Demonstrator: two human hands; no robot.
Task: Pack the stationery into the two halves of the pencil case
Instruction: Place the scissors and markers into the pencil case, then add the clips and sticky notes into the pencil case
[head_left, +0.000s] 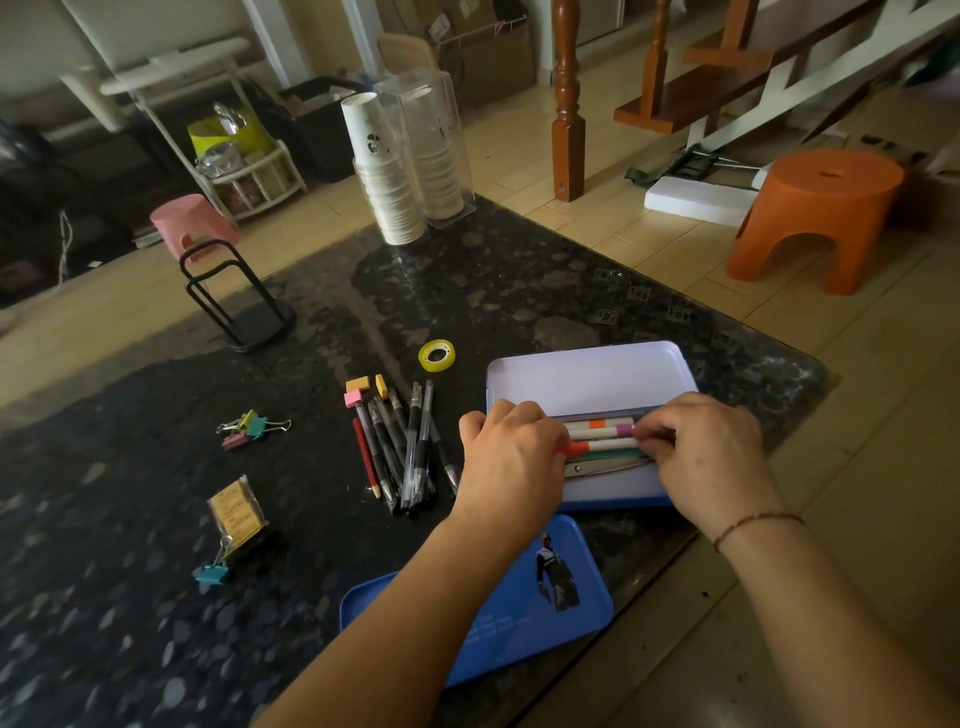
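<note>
Right of centre in the frame, both hands rest over the open pale-lilac metal pencil-case tray on the dark speckled stone table. The left hand is curled, its fingers bent down onto the left ends of the white marker pens with coloured bands lying in the tray; the right hand is likewise curled, fingertips pinched on the pens' right ends. Just below the pens in the same tray lies a pair of metal scissors, partly hidden. The other half, a blue tin lid with a printed figure, sits at lower centre under the left forearm; its small white lettering is too blurred to read. Left of the tray lie a bundle of black gel pens and a red pencil, small coloured erasers, a yellow tape roll, and coloured binder clips. The stacked white paper cups at upper centre carry a panda print.
</note>
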